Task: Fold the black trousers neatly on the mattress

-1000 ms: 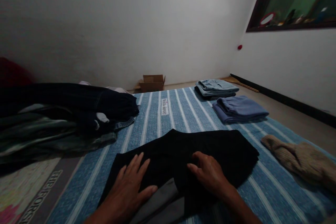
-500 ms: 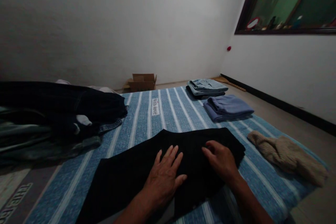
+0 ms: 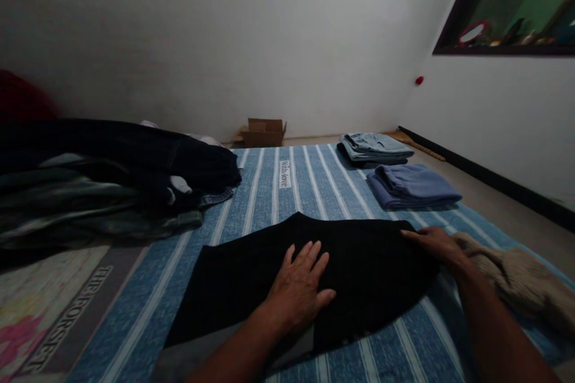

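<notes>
Flat on a black garment (image 3: 372, 263), the left hand (image 3: 299, 290) lies palm down, its fingers spread and pressing on the cloth. The right hand (image 3: 433, 243) lies open at the garment's right edge, its fingers extended and close together. Neither hand pinches or grips. The garment lies spread on a blue-and-white striped mattress (image 3: 130, 311), its exact kind hidden by its folds and the dim light. Its matte, dark fabric appears soft and limp, and it is likely light, with little stiffness to hold a shape; the outer edges seem the surest places to take hold with both hands. A grey fabric (image 3: 291, 352) shows at the garment's near edge. Just right of the black garment, a bulky beige knit piece (image 3: 521, 278) lies beside the right hand, its coarse texture plain. Left of the black garment, a loose heap of dark clothes (image 3: 112, 179) includes denim. Beyond the black garment lie folded light-blue jeans (image 3: 375, 146) and a folded periwinkle garment (image 3: 413, 187), both in neat rectangular stacks. Farther beyond the black garment, a small open cardboard box (image 3: 265, 133) stands against the wall.
</notes>
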### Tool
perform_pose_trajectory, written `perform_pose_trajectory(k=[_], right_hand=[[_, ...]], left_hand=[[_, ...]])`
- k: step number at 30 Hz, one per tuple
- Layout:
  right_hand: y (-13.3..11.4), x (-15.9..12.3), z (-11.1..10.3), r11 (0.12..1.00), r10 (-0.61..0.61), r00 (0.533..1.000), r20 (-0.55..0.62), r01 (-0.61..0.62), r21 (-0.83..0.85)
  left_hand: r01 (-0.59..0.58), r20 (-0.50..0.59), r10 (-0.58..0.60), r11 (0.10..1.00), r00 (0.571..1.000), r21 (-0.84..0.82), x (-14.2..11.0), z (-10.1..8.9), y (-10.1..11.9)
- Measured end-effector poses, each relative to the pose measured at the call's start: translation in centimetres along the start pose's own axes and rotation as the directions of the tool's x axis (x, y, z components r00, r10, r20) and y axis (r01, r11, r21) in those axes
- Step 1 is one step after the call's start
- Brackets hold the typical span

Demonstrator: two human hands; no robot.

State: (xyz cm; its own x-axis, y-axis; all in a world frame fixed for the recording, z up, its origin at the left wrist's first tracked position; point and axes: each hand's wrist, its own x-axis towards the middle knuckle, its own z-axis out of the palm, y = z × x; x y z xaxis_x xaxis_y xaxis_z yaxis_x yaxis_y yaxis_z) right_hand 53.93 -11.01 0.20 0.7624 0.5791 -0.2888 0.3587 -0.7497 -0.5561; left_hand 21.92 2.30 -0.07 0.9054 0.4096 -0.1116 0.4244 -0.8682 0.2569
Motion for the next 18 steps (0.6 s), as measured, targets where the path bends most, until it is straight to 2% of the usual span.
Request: perform_pose_trajectory(k=[3,6,9,12,15,18], right_hand=[[0.2,-0.4,-0.4,0.979,0.029,0.981,0.193,-0.067,0.194],[0.2,-1.1,-0.7,0.88,0.009,0.936,0.352,-0.175,0.443],[-0.3,-2.2,-1.4,0.784,-0.045,0.941,0.336,-0.175,0.596],[-1.9,-3.7,-2.6,0.718,-0.072,0.958,0.277,-0.143,0.681],[-5.1,-6.0,-3.9,0.66,-0.095,0.977,0.19,-0.081,0.747],[-10.0,-9.1,-4.0,0.614,-0.198,0.973,0.122,0.026,0.789]], left_hand=[[-0.005,-0.036,0.004,0.999,0.999,-0.032,-0.1,0.5,-0.1],[-0.002,-0.069,-0.003,0.998,0.998,-0.065,-0.1,0.9,-0.2],[0.003,-0.07,-0.009,0.996,0.998,-0.086,-0.1,1.2,-0.3],[-0.003,-0.06,-0.003,0.995,0.998,-0.103,0.0,1.3,-0.3],[-0.007,-0.057,0.0,0.994,0.998,-0.111,0.1,1.2,-0.3],[-0.009,-0.074,0.001,0.995,0.997,-0.101,0.2,1.1,-0.4]])
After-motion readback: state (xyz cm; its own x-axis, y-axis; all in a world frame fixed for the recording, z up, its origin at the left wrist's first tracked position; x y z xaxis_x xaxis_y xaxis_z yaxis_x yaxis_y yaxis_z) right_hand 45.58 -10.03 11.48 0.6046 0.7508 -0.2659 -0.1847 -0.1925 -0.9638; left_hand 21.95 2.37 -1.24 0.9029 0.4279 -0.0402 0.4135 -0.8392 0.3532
